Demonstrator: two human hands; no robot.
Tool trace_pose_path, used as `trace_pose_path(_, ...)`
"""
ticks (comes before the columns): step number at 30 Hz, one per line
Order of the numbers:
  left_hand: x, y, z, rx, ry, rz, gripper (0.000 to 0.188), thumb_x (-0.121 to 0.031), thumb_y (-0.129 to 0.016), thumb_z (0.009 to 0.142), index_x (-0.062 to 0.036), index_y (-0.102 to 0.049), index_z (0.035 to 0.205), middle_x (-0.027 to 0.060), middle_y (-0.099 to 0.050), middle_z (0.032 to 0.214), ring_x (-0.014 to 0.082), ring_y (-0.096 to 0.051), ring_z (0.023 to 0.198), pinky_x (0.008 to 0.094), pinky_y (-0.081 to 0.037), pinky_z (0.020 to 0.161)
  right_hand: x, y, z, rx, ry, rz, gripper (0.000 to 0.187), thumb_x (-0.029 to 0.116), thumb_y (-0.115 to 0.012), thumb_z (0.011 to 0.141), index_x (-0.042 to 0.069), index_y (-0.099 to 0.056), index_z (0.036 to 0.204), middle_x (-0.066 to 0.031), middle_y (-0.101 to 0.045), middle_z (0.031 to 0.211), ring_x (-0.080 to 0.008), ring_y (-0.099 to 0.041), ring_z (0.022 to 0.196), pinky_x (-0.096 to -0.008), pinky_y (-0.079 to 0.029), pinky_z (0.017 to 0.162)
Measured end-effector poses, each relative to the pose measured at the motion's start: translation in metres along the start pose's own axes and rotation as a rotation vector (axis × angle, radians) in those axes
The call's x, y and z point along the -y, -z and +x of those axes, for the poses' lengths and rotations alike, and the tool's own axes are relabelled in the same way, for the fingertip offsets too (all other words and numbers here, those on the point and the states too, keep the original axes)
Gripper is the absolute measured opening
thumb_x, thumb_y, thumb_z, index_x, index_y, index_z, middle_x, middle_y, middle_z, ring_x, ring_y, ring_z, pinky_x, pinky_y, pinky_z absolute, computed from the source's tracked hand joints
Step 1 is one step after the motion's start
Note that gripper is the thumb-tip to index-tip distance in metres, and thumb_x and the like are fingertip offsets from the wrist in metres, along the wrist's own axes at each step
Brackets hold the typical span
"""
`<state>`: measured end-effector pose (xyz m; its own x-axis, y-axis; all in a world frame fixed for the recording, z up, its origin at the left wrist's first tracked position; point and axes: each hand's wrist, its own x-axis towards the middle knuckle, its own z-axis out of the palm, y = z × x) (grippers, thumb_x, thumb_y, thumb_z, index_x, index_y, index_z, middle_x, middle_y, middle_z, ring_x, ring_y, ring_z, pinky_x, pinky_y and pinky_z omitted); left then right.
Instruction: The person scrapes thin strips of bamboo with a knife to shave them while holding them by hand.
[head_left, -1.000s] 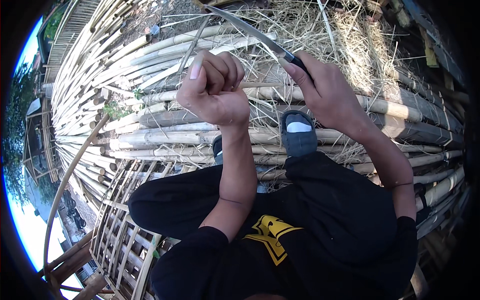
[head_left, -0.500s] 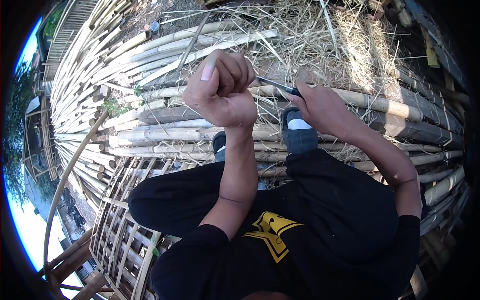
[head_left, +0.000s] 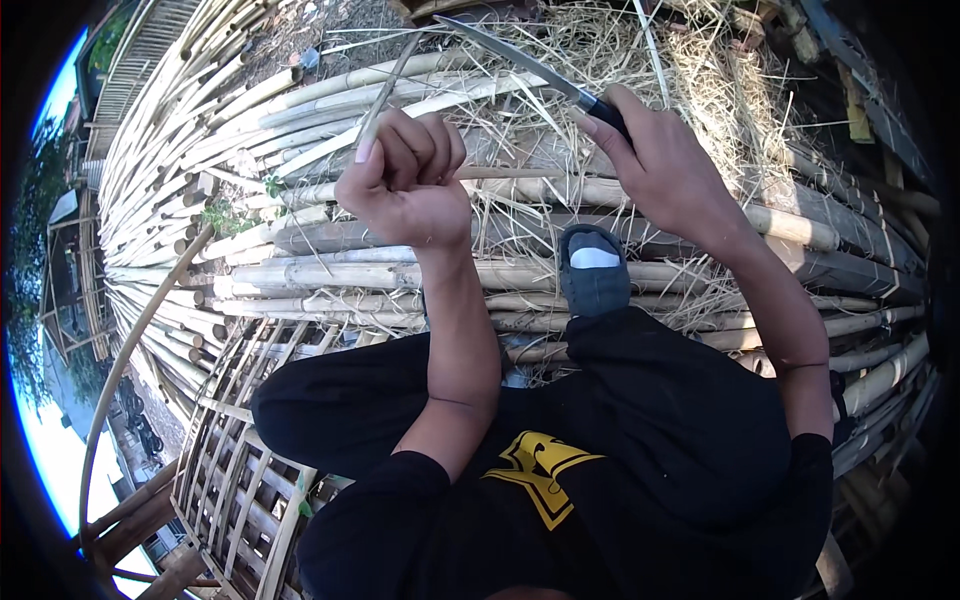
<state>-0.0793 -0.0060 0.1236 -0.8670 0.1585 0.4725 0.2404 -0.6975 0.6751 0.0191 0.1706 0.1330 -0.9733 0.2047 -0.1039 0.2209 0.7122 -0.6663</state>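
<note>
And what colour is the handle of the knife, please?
The knife handle is black, best seen in the head view.

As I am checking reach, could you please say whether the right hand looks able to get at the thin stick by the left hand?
Probably yes: the thin stick points toward the right hand with nothing visibly between them, though its fingers are closed on a knife.

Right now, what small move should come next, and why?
Perhaps bring the knife to the thin strip: the right hand grips the handle, the blade is apart from the strip, and the left hand, curled shut, seems to hold it.
</note>
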Motion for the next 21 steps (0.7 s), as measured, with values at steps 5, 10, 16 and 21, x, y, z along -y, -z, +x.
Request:
trace_pose_path(5,-0.002,-0.006,-0.005,0.053,-0.002,-0.015,0.038,-0.022,-0.032,0.089,-0.0113,-0.020,0.054,0.0017,-0.021,0.052,0.0099,-0.017,0.042,0.0254,-0.015,0.038,0.032,0.008,-0.012,-0.340,0.376,0.284,0.027,0.026,-0.045,0.099,0.000,-0.050,0.097,-0.0045,-0.043,0.058,-0.0115,-0.038,0.049,-0.0300,-0.030,0.048)
trace_pose_path(10,-0.001,-0.006,-0.005,0.126,-0.005,-0.092,0.040,-0.021,-0.033,0.090,-0.0103,-0.021,0.054,0.0022,-0.022,0.051,0.0095,-0.017,0.042,0.0252,-0.015,0.037,0.035,-0.013,-0.017,-0.414,0.374,0.437,0.017,0.017,-0.048,0.097,0.000,-0.047,0.095,-0.0097,-0.045,0.052,-0.0218,-0.051,0.042,-0.0340,-0.033,0.041)
trace_pose_path(16,-0.001,-0.005,-0.014,0.161,-0.045,-0.069,0.041,-0.019,-0.035,0.090,-0.0087,-0.022,0.052,0.0027,-0.024,0.049,0.0090,-0.019,0.039,0.0253,-0.016,0.035,-0.077,-0.058,-0.036,0.155,-0.252,-0.260,0.027,0.021,-0.043,0.096,-0.005,-0.046,0.105,-0.0270,-0.062,0.076,-0.0450,-0.062,0.071,-0.0521,-0.049,0.065)
trace_pose_path(21,-0.008,-0.006,-0.007,0.095,0.031,0.077,0.039,-0.029,-0.033,0.088,-0.0128,-0.020,0.054,0.0007,-0.020,0.051,0.0110,-0.017,0.042,0.0266,-0.015,0.038,-0.060,-0.020,-0.010,-0.130,-0.243,0.428,0.034,0.034,-0.047,0.097,0.003,-0.047,0.084,-0.0047,-0.047,0.056,-0.0173,-0.049,0.047,-0.0357,-0.040,0.047)
